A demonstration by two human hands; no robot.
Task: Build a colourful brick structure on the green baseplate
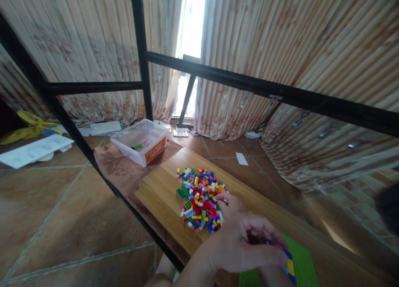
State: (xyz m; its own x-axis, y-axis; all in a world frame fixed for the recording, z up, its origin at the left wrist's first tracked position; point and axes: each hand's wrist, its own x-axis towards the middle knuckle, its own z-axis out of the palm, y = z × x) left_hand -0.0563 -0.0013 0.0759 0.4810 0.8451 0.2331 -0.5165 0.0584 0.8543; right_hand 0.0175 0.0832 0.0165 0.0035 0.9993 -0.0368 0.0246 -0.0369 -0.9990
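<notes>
A heap of small colourful building bricks (201, 199) lies spread over the wooden board. My right hand (230, 204) is at the heap's right edge, fingers bent and pressed together among the bricks; what they pinch is too small to make out. Across the right arm reaches my left hand (246, 249), slightly blurred. Its thumb and curled fingers come together at a blue and yellow brick build (290, 265), closed on its near end. Under that build is a green baseplate (301, 258), partly covered by my hands and arms.
A clear plastic box (140, 143) with an orange label and a few bricks inside stands beyond the wooden board (162, 181), on a brown mat (115, 164). Black metal bars (218, 75) cross in front. Papers (241, 158) lie on the tiled floor; curtains hang behind.
</notes>
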